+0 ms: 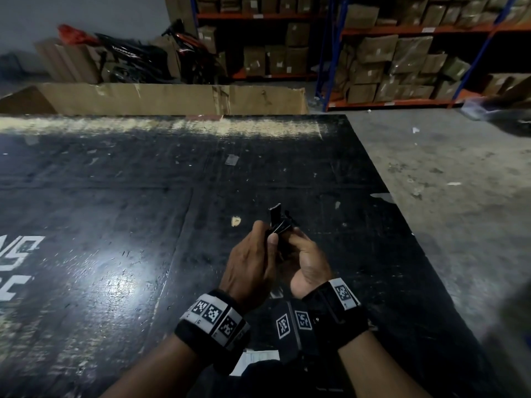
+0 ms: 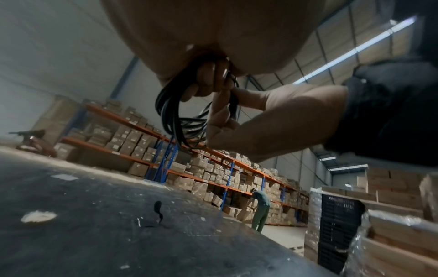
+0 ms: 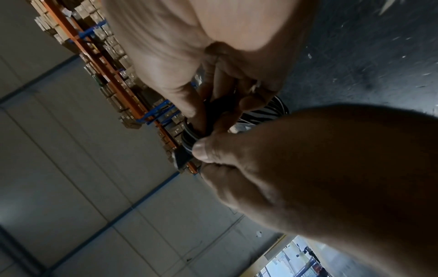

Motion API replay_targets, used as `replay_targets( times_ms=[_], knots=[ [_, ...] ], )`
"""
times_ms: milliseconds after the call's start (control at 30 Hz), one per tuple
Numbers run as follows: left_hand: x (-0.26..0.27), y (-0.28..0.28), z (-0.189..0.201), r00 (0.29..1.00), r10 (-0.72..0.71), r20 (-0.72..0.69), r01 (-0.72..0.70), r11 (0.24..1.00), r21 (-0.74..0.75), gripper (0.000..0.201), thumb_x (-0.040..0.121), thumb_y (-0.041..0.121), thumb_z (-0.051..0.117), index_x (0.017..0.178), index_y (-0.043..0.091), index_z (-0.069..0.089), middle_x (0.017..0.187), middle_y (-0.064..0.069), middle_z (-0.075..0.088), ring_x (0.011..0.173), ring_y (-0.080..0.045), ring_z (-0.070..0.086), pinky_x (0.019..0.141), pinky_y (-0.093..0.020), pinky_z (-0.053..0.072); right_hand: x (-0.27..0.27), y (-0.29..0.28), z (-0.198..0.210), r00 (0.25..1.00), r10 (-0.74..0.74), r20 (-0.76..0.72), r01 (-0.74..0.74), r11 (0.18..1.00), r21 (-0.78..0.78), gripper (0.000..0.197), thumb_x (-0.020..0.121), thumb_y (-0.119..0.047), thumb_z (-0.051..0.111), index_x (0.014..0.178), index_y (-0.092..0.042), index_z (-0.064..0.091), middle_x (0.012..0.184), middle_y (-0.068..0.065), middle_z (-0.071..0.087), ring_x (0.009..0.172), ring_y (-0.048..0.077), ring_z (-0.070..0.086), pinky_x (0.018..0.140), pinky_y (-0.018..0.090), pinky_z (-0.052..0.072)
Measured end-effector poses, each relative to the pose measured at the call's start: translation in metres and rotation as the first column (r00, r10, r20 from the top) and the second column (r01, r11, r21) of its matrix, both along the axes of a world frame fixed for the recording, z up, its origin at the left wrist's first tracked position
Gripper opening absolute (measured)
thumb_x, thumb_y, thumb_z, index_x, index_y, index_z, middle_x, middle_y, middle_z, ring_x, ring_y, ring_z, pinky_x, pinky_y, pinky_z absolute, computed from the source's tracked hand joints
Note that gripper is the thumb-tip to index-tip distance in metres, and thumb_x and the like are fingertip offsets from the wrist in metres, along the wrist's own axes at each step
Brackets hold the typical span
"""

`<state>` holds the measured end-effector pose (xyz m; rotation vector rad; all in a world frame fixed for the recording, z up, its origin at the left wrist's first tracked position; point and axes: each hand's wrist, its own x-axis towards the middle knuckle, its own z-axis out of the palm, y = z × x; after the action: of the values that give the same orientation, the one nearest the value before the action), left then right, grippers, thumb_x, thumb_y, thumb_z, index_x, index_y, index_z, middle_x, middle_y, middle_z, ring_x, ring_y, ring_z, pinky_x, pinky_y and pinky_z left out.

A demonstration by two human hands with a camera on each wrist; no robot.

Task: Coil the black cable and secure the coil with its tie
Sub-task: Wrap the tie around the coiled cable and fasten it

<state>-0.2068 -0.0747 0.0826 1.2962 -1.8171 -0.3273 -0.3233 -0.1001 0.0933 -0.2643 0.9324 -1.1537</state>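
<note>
Both hands' fingers (image 1: pixel 273 239) around cable (image 2: pixel 170 116)

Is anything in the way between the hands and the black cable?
Nothing visible is. The left hand and the right hand both already grip the coiled black cable, and its tie sticks up right at their fingertips.

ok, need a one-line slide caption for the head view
Both hands, left hand and right hand, hold the coiled black cable above the dark table.
</note>
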Motion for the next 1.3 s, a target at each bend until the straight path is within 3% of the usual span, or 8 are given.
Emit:
replay_targets(
  times_ms=[233, 467, 633, 800, 967, 1100, 1233, 1300],
  knots=[
    [0.0, 0.0, 0.011, 0.991, -0.076, -0.109, 0.081, 0.996, 0.048, 0.03, 0.109, 0.026, 0.041, 0.139, 0.02, 0.04, 0.09, 0.005, 0.071, 0.074, -0.008, 0.071, 0.064, -0.033, 0.059, -0.011, -0.002, -0.003, 0.999, 0.037, 0.024, -0.035, 0.995, -0.091, 0.024, 0.084, -0.005, 0.067, 0.106, -0.012, 0.062, 0.093, 0.013, 0.069, 0.08, 0.021, 0.067, 0.076, 0.033, 0.049],
    [0.003, -0.001, 0.011, 0.982, -0.05, -0.181, 0.054, 0.998, 0.016, 0.035, 0.108, 0.021, 0.042, 0.141, 0.02, 0.054, 0.109, 0.01, 0.072, 0.095, 0.001, 0.071, 0.078, -0.013, 0.053, -0.01, 0.006, 0.01, 0.977, -0.021, -0.211, -0.036, 0.964, -0.263, 0.015, 0.087, 0.003, 0.067, 0.084, -0.011, 0.063, 0.076, 0.006, 0.071, 0.066, 0.016, 0.069, 0.058, 0.023, 0.055],
    [0.009, -0.001, 0.009, 0.991, -0.011, -0.13, 0.021, 0.997, 0.07, 0.034, 0.108, 0.023, 0.043, 0.141, 0.026, 0.054, 0.112, 0.015, 0.071, 0.098, 0.012, 0.066, 0.079, -0.005, 0.047, -0.018, 0.015, 0.007, 0.652, -0.261, -0.712, -0.244, 0.817, -0.523, 0.016, 0.08, 0.0, 0.077, 0.09, -0.01, 0.069, 0.081, -0.004, 0.074, 0.075, 0.003, 0.072, 0.068, 0.016, 0.056],
    [0.014, -0.001, 0.005, 0.995, -0.02, -0.103, 0.029, 0.995, 0.092, 0.033, 0.108, 0.024, 0.044, 0.14, 0.027, 0.056, 0.104, 0.018, 0.071, 0.093, 0.011, 0.068, 0.075, -0.008, 0.05, -0.026, 0.018, 0.003, 0.249, -0.608, -0.754, -0.484, 0.596, -0.641, 0.015, 0.081, -0.01, 0.073, 0.094, -0.017, 0.069, 0.085, -0.007, 0.069, 0.072, 0.005, 0.065, 0.067, 0.021, 0.055],
    [0.022, -0.001, 0.004, 0.994, -0.033, -0.109, 0.048, 0.99, 0.136, 0.035, 0.107, 0.033, 0.041, 0.138, 0.032, 0.057, 0.106, 0.017, 0.072, 0.097, 0.004, 0.069, 0.08, -0.018, 0.055, -0.042, 0.01, 0.012, 0.252, -0.64, -0.726, -0.612, 0.476, -0.632, 0.004, 0.085, -0.011, 0.072, 0.086, -0.013, 0.069, 0.085, -0.005, 0.066, 0.075, 0.008, 0.063, 0.067, 0.028, 0.055],
    [0.026, -0.002, 0.006, 0.978, -0.032, -0.205, 0.07, 0.981, 0.182, 0.032, 0.11, 0.027, 0.041, 0.136, 0.027, 0.061, 0.112, 0.013, 0.073, 0.103, 0.0, 0.068, 0.084, -0.016, 0.051, -0.046, 0.01, 0.016, 0.143, -0.633, -0.761, -0.673, 0.502, -0.544, 0.018, 0.075, -0.019, 0.066, 0.092, -0.021, 0.061, 0.091, -0.011, 0.059, 0.079, 0.012, 0.06, 0.07, 0.036, 0.052],
    [0.026, -0.008, 0.007, 0.946, -0.003, -0.323, 0.081, 0.97, 0.229, 0.03, 0.11, 0.021, 0.043, 0.131, 0.018, 0.065, 0.08, 0.024, 0.067, 0.076, 0.009, 0.062, 0.068, -0.011, 0.042, -0.042, 0.016, 0.008, 0.074, -0.682, -0.728, -0.737, 0.454, -0.5, 0.027, 0.067, -0.025, 0.072, 0.092, -0.017, 0.063, 0.09, -0.006, 0.06, 0.083, 0.015, 0.058, 0.074, 0.034, 0.045],
    [0.024, -0.01, 0.007, 0.93, -0.015, -0.368, 0.11, 0.965, 0.24, 0.031, 0.11, 0.022, 0.043, 0.131, 0.016, 0.065, 0.082, 0.008, 0.06, 0.064, 0.004, 0.054, 0.063, -0.013, 0.038, -0.035, 0.016, -0.001, 0.011, -0.716, -0.698, -0.744, 0.461, -0.484, 0.029, 0.065, -0.025, 0.075, 0.091, -0.015, 0.066, 0.089, -0.001, 0.062, 0.083, 0.02, 0.059, 0.072, 0.036, 0.043]
  ],
)
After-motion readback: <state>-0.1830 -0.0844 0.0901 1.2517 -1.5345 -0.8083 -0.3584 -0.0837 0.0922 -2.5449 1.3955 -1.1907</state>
